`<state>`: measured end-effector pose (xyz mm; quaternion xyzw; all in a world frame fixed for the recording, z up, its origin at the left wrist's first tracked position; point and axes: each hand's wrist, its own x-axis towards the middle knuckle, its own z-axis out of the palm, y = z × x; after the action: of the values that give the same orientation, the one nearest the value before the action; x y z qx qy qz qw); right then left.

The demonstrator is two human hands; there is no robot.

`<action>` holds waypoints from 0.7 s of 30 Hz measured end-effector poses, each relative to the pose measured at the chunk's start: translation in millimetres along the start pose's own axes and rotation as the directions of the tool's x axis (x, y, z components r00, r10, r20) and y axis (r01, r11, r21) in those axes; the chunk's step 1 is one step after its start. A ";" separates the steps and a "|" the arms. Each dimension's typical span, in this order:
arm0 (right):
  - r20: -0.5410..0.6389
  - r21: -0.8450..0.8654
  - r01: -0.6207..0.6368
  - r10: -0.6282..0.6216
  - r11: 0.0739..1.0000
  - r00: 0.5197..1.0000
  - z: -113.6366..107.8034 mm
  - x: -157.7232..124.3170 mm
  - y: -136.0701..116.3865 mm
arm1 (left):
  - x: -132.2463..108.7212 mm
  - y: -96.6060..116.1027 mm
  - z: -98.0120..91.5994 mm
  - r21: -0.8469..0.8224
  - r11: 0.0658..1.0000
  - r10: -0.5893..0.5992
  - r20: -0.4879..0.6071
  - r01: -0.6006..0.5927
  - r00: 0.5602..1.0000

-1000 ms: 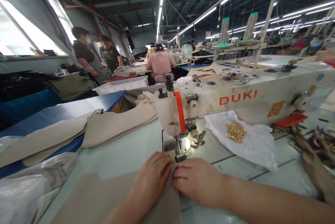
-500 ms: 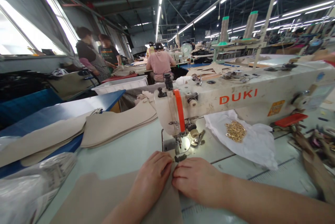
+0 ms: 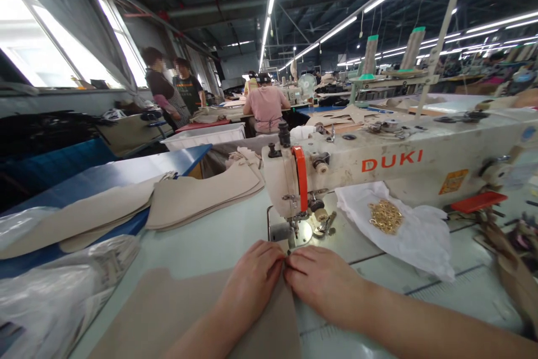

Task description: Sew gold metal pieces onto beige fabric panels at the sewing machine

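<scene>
While the beige panel lies on the worktop, its edge near the sewing machine, left hand is pinched on that edge. Right hand curled beside; fingertips hidden, can't tell grip from here. Gold hardware on white wrap beside machine.

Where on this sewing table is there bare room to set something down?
A broad patch of bare tabletop lies between the stacked beige panels and the beige piece under the left hand. A narrower strip separates the white bag from the right hand. It is crowded below the machine head and among the brown strips.
</scene>
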<state>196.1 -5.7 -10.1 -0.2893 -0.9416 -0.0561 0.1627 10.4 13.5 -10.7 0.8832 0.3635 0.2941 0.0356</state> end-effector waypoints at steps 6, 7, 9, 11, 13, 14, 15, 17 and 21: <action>0.013 0.001 -0.014 0.014 1.000 1.000 3.0 1.0 -0.7 | -1.1 3.4 -1.6 -0.003 0.999 -0.039 0.027 0.039 0.999; 0.012 0.000 -0.018 0.018 1.000 1.000 3.5 1.1 -0.8 | -0.8 3.8 -1.8 -0.001 0.999 -0.044 0.028 0.044 0.999; 0.012 -0.003 -0.027 0.027 1.000 1.000 3.9 1.6 -1.3 | 0.2 4.4 -2.2 0.001 0.999 -0.047 0.026 0.047 0.999; 0.012 -0.003 -0.033 0.034 0.999 0.999 3.4 2.3 -1.9 | 1.0 4.5 -2.7 -0.001 0.999 -0.041 0.022 0.042 0.999; 0.016 0.002 -0.037 0.037 0.999 0.999 2.1 3.1 -2.3 | 1.0 4.2 -3.5 -0.008 0.999 -0.037 0.022 0.037 0.999; 0.021 0.006 -0.039 0.038 0.999 0.999 1.2 3.5 -2.4 | 0.6 3.8 -3.9 -0.009 0.999 -0.037 0.028 0.038 0.999; 0.027 0.012 -0.041 0.041 0.999 0.999 0.4 3.8 -2.5 | -0.1 3.4 -4.4 -0.008 0.999 -0.038 0.036 0.038 0.999; 0.038 0.018 -0.048 0.047 0.999 0.998 -1.1 4.2 -2.4 | -2.1 2.3 -5.5 -0.006 0.999 -0.032 0.044 0.033 0.999; 0.042 -0.001 -0.059 0.059 0.998 0.997 -1.8 4.9 -2.1 | -5.7 0.9 -7.4 0.002 1.000 0.006 0.003 -0.006 1.000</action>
<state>191.5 -5.3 -6.7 -0.3181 -0.9359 -0.0449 0.1446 3.8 7.9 -7.1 0.8848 0.3609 0.2927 0.0341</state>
